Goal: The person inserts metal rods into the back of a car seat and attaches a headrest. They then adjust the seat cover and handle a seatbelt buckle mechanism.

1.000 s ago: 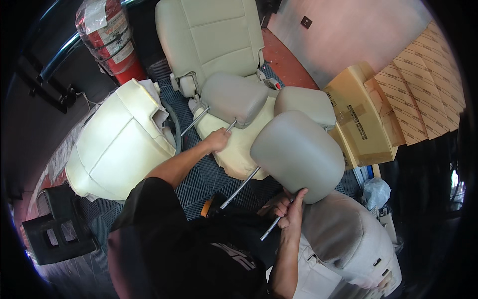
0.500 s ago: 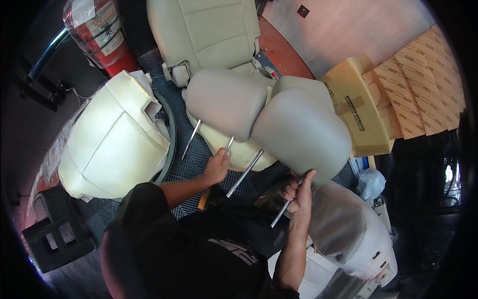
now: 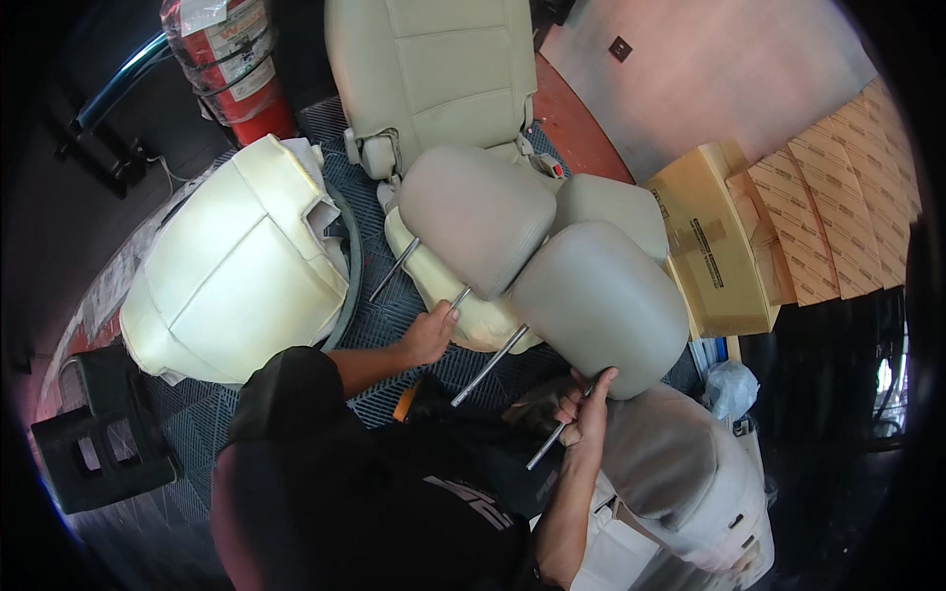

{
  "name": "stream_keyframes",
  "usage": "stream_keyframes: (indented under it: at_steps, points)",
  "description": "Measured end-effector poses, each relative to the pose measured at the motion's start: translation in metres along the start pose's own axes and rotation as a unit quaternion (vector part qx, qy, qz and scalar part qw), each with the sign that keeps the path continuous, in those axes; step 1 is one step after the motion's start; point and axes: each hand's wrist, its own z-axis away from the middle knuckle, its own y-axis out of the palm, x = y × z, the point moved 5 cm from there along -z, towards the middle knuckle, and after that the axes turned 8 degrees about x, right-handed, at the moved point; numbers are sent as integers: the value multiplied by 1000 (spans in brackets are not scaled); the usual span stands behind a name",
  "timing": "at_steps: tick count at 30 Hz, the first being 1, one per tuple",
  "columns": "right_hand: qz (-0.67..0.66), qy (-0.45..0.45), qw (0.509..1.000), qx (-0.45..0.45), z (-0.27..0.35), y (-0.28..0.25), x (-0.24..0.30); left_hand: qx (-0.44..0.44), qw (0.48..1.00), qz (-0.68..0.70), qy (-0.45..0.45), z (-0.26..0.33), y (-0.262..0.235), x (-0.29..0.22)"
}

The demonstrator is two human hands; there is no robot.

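Observation:
Two grey padded headrests with metal posts are up in front of me, side by side and touching. My left hand is closed round one post of the left headrest; its other post sticks out free. With my right hand I grip a post of the right headrest, thumb raised against the pad's lower edge. That headrest's second post points down between my hands. A third grey headrest shows partly behind them. Below the left headrest lies a cream padded piece, mostly covered.
A cream car seat stands at the back. To the left are a cream seat cushion, a red fire extinguisher and a black plastic step. Cardboard boxes stand right, above a worn grey seat part near my right arm.
The view has shifted, so most of the scene sits slightly lower and to the right. Both hands keep their hold on the posts, and the right headrest appears slightly more upright.

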Motion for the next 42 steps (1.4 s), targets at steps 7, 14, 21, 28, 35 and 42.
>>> stream_keyframes:
  at_steps: [7, 14, 21, 28, 35, 42]
  points:
    - [-29, -30, 998, 56, 12, 2, -5, 4, 1000, -3, -20, -5, -8, -8]
    - [-113, -18, 975, 192, 23, 78, 38, -46, 996, -70, -12, -129, -65, 6]
    - [-8, -7, 981, 193, -12, 142, 57, 139, 848, 504, 92, -116, -157, -97]
    - [-20, -45, 938, 343, -39, 222, 102, -70, 911, 397, 91, -107, -192, -120]
    - [541, -246, 789, -158, -119, 114, 90, -307, 912, 268, -55, -167, -251, -49]
    - [526, -188, 816, -147, -125, 86, 77, -330, 917, 212, -71, -191, -227, -31]
